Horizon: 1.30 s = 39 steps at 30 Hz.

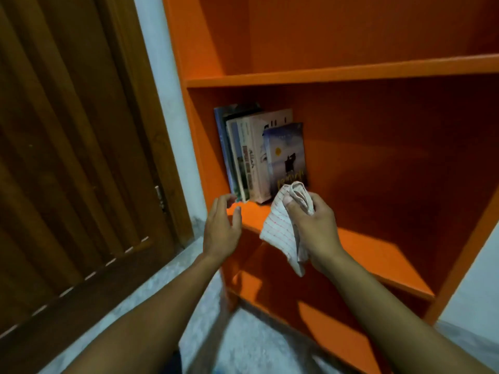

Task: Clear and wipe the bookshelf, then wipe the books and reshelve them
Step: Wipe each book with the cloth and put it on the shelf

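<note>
An orange bookshelf (pixel 337 74) fills the right of the head view. Several books (pixel 251 155) stand upright at the left end of its middle shelf, the rightmost one a blue-covered book (pixel 286 155) facing outward. My right hand (pixel 313 225) grips a white cloth with thin red stripes (pixel 280 228) just in front of that book's lower edge. My left hand (pixel 222 225) hovers with fingers relaxed at the shelf's front left corner, near the books' bottoms, holding nothing.
A dark brown wooden door (pixel 75 157) stands to the left, with a strip of white wall (pixel 167 76) between it and the shelf. Grey floor (pixel 243 346) lies below. The upper shelf and the middle shelf's right part hold no books.
</note>
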{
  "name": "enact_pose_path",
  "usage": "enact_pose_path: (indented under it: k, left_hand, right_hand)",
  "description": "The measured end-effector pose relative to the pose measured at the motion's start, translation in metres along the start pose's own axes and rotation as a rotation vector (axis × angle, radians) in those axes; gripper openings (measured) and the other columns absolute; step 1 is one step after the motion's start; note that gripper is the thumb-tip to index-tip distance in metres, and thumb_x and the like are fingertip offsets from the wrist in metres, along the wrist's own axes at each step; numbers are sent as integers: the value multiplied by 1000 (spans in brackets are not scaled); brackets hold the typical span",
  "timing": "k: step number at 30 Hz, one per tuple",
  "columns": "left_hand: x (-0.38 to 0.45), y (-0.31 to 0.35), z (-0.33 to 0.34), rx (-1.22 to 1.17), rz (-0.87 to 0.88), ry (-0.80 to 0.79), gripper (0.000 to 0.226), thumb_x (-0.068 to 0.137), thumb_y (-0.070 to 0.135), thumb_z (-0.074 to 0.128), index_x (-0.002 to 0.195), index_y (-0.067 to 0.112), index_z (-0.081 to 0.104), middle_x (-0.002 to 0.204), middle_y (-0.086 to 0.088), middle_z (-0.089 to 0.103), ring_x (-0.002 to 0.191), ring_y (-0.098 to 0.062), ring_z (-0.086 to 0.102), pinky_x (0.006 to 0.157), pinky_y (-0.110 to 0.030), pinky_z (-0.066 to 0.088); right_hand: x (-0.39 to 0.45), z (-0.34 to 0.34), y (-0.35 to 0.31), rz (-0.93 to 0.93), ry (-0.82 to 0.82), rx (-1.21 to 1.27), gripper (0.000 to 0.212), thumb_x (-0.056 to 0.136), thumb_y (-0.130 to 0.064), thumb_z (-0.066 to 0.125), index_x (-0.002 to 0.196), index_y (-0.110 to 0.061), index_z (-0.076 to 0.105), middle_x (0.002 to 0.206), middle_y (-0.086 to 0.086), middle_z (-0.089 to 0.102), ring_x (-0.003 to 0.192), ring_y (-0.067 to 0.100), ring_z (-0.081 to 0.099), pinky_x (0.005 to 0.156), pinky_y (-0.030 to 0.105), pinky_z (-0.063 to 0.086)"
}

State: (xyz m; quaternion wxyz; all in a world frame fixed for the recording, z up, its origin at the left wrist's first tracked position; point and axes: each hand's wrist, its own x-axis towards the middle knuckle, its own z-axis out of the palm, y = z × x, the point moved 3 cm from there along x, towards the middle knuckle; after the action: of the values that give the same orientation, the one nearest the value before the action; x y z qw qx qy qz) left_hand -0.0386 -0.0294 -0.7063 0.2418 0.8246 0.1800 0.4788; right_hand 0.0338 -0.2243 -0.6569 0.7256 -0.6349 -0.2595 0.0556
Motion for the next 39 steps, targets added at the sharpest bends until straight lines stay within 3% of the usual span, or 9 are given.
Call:
enact_pose_path:
  k: [4,7,10,13,18,23,29,33,39]
  left_hand:
    - [-61,-51,-48,70,-105,-88,21,100,20,55,120,15,56,116,-1,60,107,-12,57,91,-28,47]
    - [-116,-89,-77,123,-230,-140,22,100,23,56,121,18,55,115,2,60,103,-11,57,87,-27,48]
    - [-176,-125,-96,151,-392,-234,26,99,25,58,124,17,54,113,0,61,99,-13,57,86,-29,47]
    - [-238,-162,-103,163,-604,-391,30,97,27,60,125,18,52,108,-5,63,98,-19,60,84,-30,44]
    - [-334,-210,-82,237,-965,-691,34,91,26,67,121,18,53,115,-7,62,97,-20,60,89,-37,52]
    - [-396,-227,-54,282,-1226,-858,72,92,41,60,153,25,25,149,-11,41,133,-33,45,109,-50,41]
    - [-421,-222,-35,537,-1146,-997,66,95,43,50,152,25,21,152,-15,31,134,-39,38,110,-56,36]
    - [-411,-223,-33,533,-1153,-999,49,99,40,47,143,20,39,146,-15,38,130,-33,44,109,-50,39]
    - [-365,-212,-40,329,-1009,-1083,24,101,23,49,123,15,56,132,-11,57,119,-27,56,96,-36,45]
  right_hand:
    - [-29,49,29,163,-161,-18,19,88,-26,69,95,-8,69,92,20,70,85,33,68,76,54,55]
    - [-51,82,58,243,-236,-21,11,88,-23,69,85,-13,71,79,7,71,77,21,64,71,44,54]
    - [-73,109,87,336,-290,-20,7,91,-17,68,85,-17,73,80,-1,73,78,21,68,74,41,55]
    - [-98,131,119,441,-353,-33,11,92,-18,66,100,-13,73,95,11,74,92,35,70,80,50,57]
    - [-123,165,144,477,-523,-84,19,94,-25,66,108,-12,69,90,3,74,83,21,71,66,31,56]
    - [-125,163,153,454,-552,-144,12,94,-25,66,100,-15,68,82,-2,71,77,15,70,63,31,57]
    - [-118,149,160,439,-555,-180,32,95,-20,61,66,-28,51,47,-17,54,51,5,52,55,27,42]
    - [-114,146,157,443,-576,-144,26,96,-18,61,70,-23,58,56,-11,58,57,11,57,57,30,48]
    - [-111,141,151,523,-546,-79,12,96,-16,63,107,-11,65,97,8,71,90,24,70,72,34,59]
